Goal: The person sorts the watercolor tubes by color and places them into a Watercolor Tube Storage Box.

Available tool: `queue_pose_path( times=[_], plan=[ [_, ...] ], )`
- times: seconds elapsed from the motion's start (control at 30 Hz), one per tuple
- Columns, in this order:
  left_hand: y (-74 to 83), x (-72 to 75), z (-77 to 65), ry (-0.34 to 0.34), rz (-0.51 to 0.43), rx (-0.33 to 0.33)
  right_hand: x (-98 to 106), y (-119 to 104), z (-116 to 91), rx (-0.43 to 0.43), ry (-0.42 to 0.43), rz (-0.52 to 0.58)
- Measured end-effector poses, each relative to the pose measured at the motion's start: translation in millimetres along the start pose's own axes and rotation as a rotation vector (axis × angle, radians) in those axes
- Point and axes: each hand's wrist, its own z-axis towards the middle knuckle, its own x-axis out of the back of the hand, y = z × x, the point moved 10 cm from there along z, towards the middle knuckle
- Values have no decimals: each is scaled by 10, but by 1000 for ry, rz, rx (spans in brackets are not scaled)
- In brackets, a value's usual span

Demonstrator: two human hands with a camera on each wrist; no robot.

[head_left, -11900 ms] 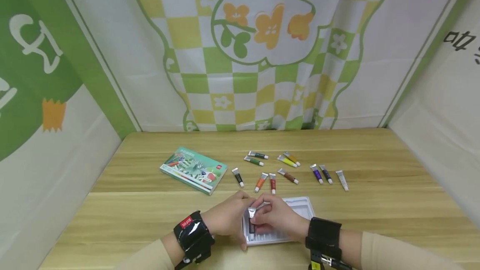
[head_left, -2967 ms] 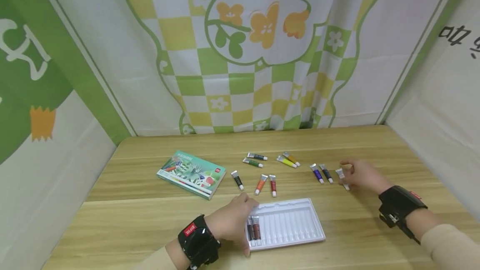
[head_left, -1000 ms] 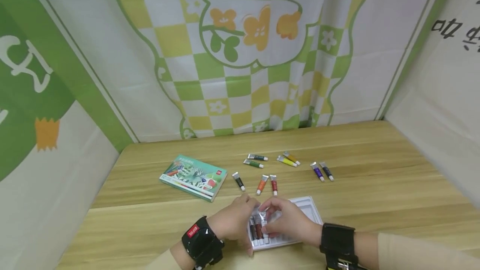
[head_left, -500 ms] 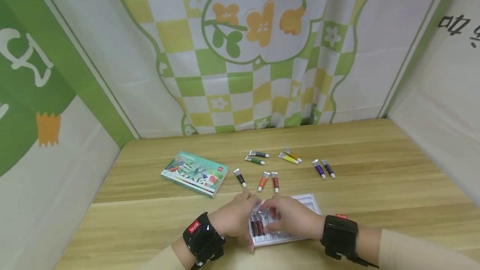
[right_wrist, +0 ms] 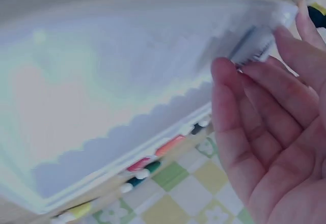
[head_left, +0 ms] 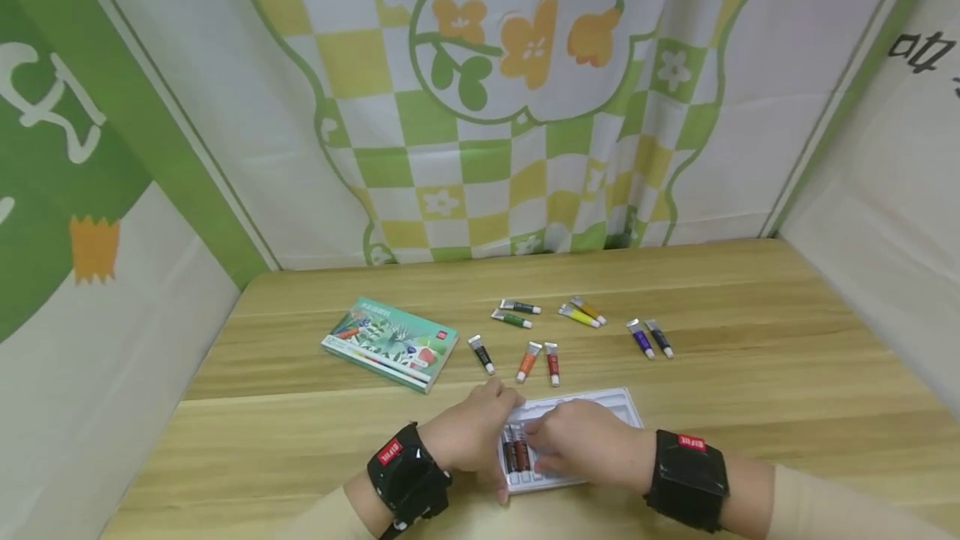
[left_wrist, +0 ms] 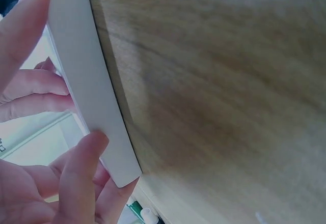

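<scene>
- The left hand (head_left: 472,432), bottom centre of the head view, grips the left end of the white tray (head_left: 615,401), thumb at the near edge, fingers at the far one.
- The right hand (head_left: 588,444), just right of it, reaches over the tray, fingers curled; in the right wrist view's upper right, thumb and fingertips pinch a pale tube (right_wrist: 254,50).
- That tube is at the tray's left part, beside the brown tube (head_left: 522,452); left of that lies the blackish tube (head_left: 511,452), both in slots.
- Beyond the tray, near frame centre, lie a black tube (head_left: 482,355), an orange tube (head_left: 528,362) and a red tube (head_left: 552,365).
- Left of centre, a green illustrated box (head_left: 390,344) lies flat on the wooden table (head_left: 750,315).
</scene>
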Motion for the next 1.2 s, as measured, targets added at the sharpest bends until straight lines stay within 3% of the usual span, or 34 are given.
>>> queue_pose_path(
  times=[0.23,0.7,1.0,1.1,1.2],
  plan=[
    [-7,2,-16,3,-8,5,-30,24,118,-58,-96,28],
    [-13,-4,-11,1,-19,13,75,163,23,94,-212,191],
    [-21,-32,0,1,22,20,503,396,291,157,-72,189],
    [-16,-28,-4,-3,22,22,561,527,454,92,-24,201],
    [-22,-16,-10,-6,11,28,560,711,646,-70,-4,237]
  ],
)
